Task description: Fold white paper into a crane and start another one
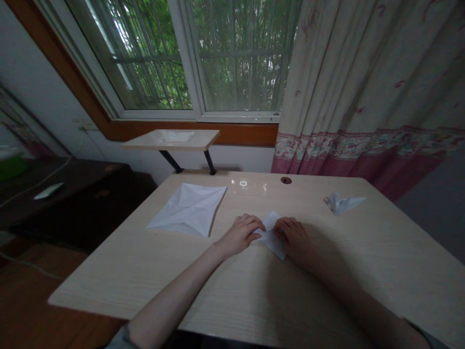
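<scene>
A small folded piece of white paper [273,241] lies on the light wooden desk between my two hands. My left hand [242,234] pinches its left corner, with the fingers curled together. On the opposite side, my right hand [292,235] has its fingers bent over the paper's right edge, hiding part of it. To the left lies a larger white sheet [189,208], opened out and marked with creases. A folded paper figure [342,203], pointed like a bird, rests on the right part of the desk.
The desk [225,291] has a raised shelf [141,141] at its back left, with more white paper [176,136] on it. A round cable hole [286,180] sits near the back edge. Behind are a barred window and a floral curtain [363,97].
</scene>
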`<state>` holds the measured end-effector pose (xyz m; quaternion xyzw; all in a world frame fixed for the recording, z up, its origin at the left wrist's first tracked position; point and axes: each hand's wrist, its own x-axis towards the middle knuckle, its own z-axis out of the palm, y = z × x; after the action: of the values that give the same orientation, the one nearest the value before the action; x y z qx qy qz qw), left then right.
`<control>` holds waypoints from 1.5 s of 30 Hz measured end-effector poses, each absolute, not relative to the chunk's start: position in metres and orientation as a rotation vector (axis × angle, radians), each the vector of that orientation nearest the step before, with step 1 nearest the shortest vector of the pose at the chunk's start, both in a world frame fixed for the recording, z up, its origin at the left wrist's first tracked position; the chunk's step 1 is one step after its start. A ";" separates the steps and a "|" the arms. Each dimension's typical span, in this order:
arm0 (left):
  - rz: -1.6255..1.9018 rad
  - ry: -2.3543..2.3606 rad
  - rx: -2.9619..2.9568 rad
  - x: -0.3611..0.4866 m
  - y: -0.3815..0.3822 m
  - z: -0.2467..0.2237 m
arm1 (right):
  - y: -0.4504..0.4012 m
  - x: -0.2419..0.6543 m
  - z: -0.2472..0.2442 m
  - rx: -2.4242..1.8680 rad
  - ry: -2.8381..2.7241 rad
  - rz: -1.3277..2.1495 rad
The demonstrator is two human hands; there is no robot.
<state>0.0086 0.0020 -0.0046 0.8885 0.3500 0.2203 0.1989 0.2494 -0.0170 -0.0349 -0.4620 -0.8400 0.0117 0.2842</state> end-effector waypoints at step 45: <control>0.741 0.712 3.139 0.002 0.006 -0.014 | -0.022 0.262 -0.010 -0.965 -2.549 0.373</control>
<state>0.0023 0.0063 -0.0141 0.9473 0.2148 0.2237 -0.0804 0.2620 -0.0222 -0.0102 -0.3441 -0.9090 0.1330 0.1942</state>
